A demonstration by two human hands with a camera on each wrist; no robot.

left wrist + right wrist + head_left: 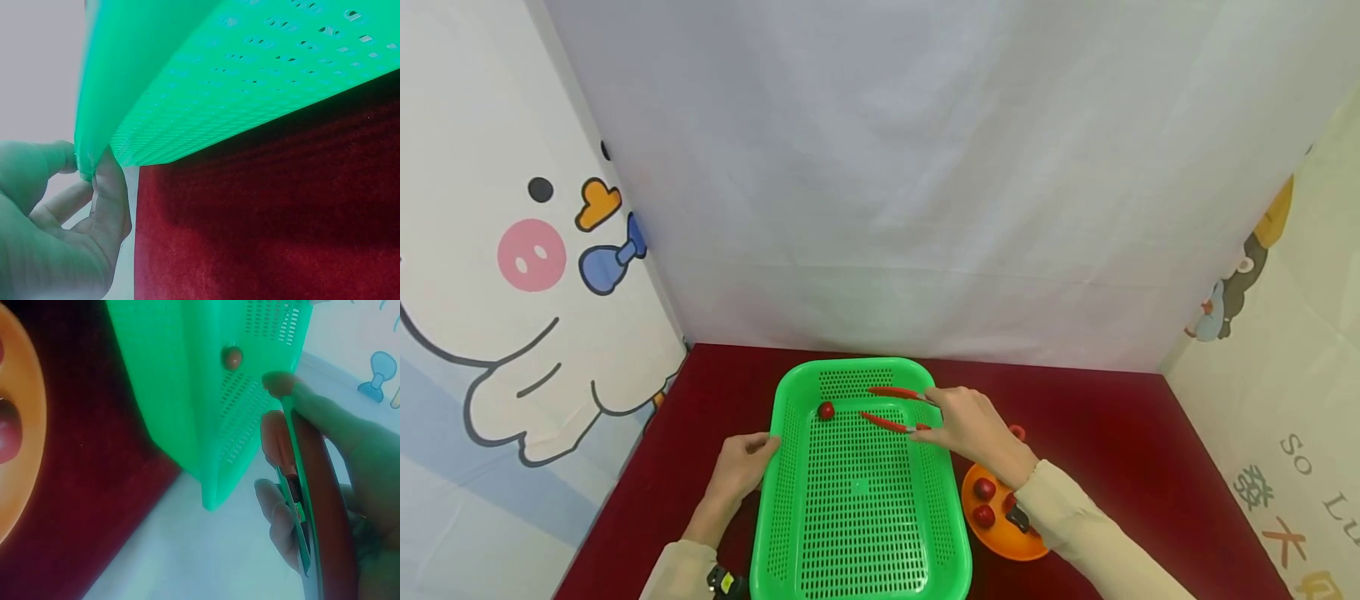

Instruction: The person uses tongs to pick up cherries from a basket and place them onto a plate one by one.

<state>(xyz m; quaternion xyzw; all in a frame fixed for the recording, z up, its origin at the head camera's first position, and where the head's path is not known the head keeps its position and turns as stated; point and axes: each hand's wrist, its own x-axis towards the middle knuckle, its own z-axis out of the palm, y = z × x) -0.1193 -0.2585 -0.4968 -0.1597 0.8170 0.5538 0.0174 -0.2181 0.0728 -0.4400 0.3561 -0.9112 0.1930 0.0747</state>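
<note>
My left hand point(741, 467) pinches the left rim of a green perforated plastic basket point(943, 533); the left wrist view shows thumb and fingers on either side of that rim point(94, 131). Over the basket's far right side, my right hand point(973, 425) grips a pair of red-tipped tongs point(889, 424). The tongs' arms are spread apart with nothing between the tips. A small red round fruit point(826, 410) sits inside the basket near its far left corner. In the right wrist view, the tongs point(325, 506) lie between thumb and fingers.
Right of the basket, partly under my right forearm, is an orange plate point(1011, 550) holding red round fruits point(984, 488) and a dark object point(1018, 519). Dark red cloth point(1112, 450) covers the table. White curtains point(925, 208) enclose the back and sides.
</note>
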